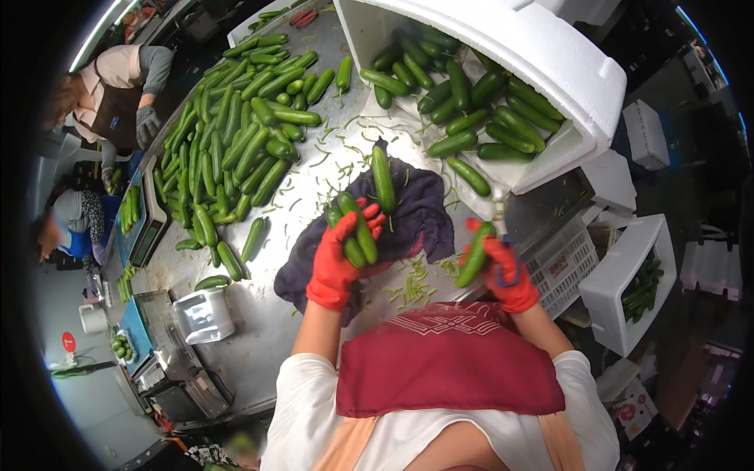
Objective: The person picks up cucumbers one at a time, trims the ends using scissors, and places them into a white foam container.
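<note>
My left hand [336, 255], in a red rubber glove, holds two green cucumbers [358, 229] side by side, its thumb across them and its fingertips showing beyond. Just past those fingers a single cucumber [382, 180] lies on a dark purple cloth [420, 192] spread over the metal table. In my right hand [509, 275], gloved the same way, is another cucumber [474, 257], slanting upward. A slim tool [503, 225] with dark blue parts shows against the right glove; its kind is unclear. Small green trimmings [415, 284] lie between my hands.
A large cucumber pile [236, 141] covers the table's far left. At the far right, a tipped white foam box [605, 102] holds more cucumbers. A clear plastic tray [206, 315] and a scale [149, 228] are left. Another person [118, 94] stands across the table.
</note>
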`<state>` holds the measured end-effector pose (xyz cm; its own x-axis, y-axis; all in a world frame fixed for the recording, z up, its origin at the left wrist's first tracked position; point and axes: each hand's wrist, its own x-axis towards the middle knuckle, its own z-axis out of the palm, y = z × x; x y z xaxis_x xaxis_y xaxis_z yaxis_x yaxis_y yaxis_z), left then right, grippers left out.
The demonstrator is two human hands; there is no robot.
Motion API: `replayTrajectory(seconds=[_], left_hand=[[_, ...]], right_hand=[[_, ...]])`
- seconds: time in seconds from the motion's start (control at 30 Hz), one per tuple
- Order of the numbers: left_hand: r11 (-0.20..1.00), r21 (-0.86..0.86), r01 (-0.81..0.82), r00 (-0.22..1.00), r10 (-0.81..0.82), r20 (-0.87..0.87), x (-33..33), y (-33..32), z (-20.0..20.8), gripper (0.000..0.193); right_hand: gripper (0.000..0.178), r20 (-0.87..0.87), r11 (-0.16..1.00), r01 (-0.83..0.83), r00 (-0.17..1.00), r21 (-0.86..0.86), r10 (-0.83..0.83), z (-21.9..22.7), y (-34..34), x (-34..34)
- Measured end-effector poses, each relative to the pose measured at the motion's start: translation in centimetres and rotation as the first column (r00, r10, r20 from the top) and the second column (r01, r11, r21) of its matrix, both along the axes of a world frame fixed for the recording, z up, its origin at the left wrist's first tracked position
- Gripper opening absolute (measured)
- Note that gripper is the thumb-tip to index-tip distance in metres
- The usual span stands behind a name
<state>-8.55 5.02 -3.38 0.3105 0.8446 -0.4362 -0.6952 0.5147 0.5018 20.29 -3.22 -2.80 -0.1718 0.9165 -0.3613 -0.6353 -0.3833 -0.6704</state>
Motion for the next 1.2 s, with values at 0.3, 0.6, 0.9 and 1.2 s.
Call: replayTrajectory(seconds=[0.3,0.6,0.9,1.2], left_hand=[[0.887,0.330,0.324,0.858,-0.128,-0.498,-1.7,3.9,2.2,0.048],[-0.174,0.050,0.983,0.133,0.509,-0.851,-1.2,11.3,2.6,0.031],[-0.400,-0.094,0.912,0.156,0.548,-0.822,-0.7,12.6,1.4,0.030],[-0.158,-0.059,0.986,-0.015,0.265,-0.964,-0.6,12.0,4.2,0.033]], right_hand=[[0.030,0.502,0.655,0.671,0.457,0.346,-0.734,-5.4,-12.9,33.9],[0.021,0.245,0.574,0.765,0.521,0.292,-0.818,-4.5,-13.5,30.6],[0.046,0.418,0.986,0.093,0.908,-0.141,-0.025,2.5,-2.1,2.5],[0.045,0.105,0.968,-0.235,0.964,-0.091,0.244,-2.4,7.4,-6.7]])
